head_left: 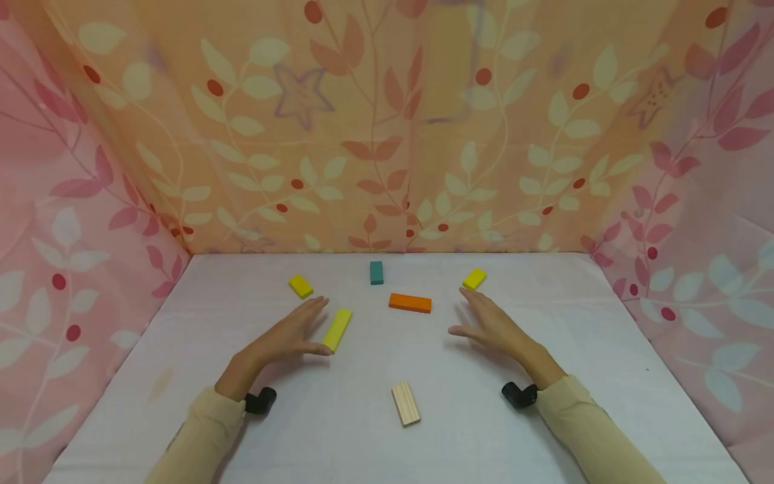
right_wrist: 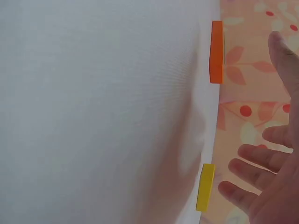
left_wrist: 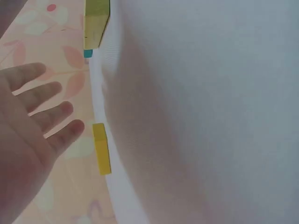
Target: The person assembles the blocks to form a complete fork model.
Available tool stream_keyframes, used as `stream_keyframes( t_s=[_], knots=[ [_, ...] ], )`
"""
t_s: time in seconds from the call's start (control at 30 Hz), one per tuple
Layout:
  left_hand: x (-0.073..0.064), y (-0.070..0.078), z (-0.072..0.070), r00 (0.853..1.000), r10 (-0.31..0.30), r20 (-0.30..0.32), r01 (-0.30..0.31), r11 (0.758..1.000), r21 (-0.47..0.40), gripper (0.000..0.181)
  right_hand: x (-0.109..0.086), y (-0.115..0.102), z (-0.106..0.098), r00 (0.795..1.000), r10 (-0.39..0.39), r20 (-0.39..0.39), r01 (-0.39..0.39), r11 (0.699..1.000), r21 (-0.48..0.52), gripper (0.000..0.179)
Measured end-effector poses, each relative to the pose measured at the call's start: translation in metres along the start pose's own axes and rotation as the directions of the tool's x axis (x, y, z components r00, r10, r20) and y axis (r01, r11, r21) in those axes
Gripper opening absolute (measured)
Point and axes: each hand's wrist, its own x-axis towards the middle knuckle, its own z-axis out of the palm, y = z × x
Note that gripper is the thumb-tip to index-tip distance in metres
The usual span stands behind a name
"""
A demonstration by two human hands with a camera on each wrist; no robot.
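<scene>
My left hand [head_left: 287, 334] hovers over the table with fingers extended and thumb spread, holding nothing. Its thumb overlaps the near end of a long yellow-green block [head_left: 338, 328] in the head view. Beyond its fingertips lies a short yellow block [head_left: 300, 286]. On the other side my right hand [head_left: 492, 326] is likewise spread and holds nothing. Its fingertips come close to another short yellow block [head_left: 474, 278]. Between the hands, farther back, lie an orange block [head_left: 410, 303] and a teal block [head_left: 377, 273]. A plain wooden block [head_left: 406, 404] lies nearer, in the middle.
White cloth covers the table [head_left: 459, 444]. A flowered orange curtain [head_left: 387, 134] hangs along its back edge, and pink flowered curtains [head_left: 78, 235] close off both sides. Each wrist wears a small black camera [head_left: 261, 401] that juts inward.
</scene>
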Motion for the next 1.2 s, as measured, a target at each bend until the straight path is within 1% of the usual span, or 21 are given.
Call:
stream_keyframes(
  t_s=[0.13, 0.27, 0.43, 0.6, 0.73, 0.8, 0.97, 1.13, 1.2],
  knots=[
    [0.005, -0.002, -0.001, 0.999, 0.036, -0.015, -0.036, 0.999, -0.019, 0.107, 0.007, -0.002, 0.002, 1.0, -0.021, 0.0, 0.021, 0.999, 0.04, 0.096],
    [0.008, -0.004, -0.001, 0.998, 0.055, -0.006, -0.055, 0.997, -0.05, 0.107, 0.014, -0.003, 0.004, 0.999, -0.034, -0.002, 0.034, 0.997, 0.064, 0.093],
    [0.012, -0.005, 0.0, 0.998, 0.061, 0.031, -0.059, 0.996, -0.067, 0.107, 0.021, -0.006, 0.006, 0.996, -0.087, -0.02, 0.089, 0.993, 0.083, 0.089],
    [0.017, -0.004, 0.001, 0.996, 0.043, 0.083, -0.034, 0.994, -0.109, 0.107, 0.028, -0.009, 0.008, 0.991, -0.13, -0.036, 0.132, 0.988, 0.083, 0.085],
    [0.021, -0.004, 0.001, 0.991, 0.046, 0.122, -0.032, 0.992, -0.12, 0.107, 0.033, -0.013, 0.01, 0.991, -0.131, -0.016, 0.132, 0.985, 0.109, 0.083],
    [0.024, -0.004, 0.002, 0.989, 0.051, 0.141, -0.036, 0.994, -0.106, 0.107, 0.036, -0.015, 0.011, 0.992, -0.125, 0.002, 0.124, 0.985, 0.123, 0.082],
    [0.029, -0.004, 0.002, 0.983, 0.065, 0.174, -0.044, 0.992, -0.118, 0.108, 0.04, -0.02, 0.013, 0.992, -0.125, 0.037, 0.119, 0.985, 0.128, 0.081],
    [0.032, -0.003, 0.003, 0.978, 0.088, 0.191, -0.067, 0.991, -0.114, 0.109, 0.046, -0.022, 0.015, 0.99, -0.136, 0.038, 0.13, 0.983, 0.128, 0.078],
    [0.033, -0.003, 0.003, 0.977, 0.091, 0.194, -0.074, 0.993, -0.096, 0.109, 0.049, -0.023, 0.016, 0.99, -0.138, 0.035, 0.132, 0.982, 0.131, 0.077]
  ],
)
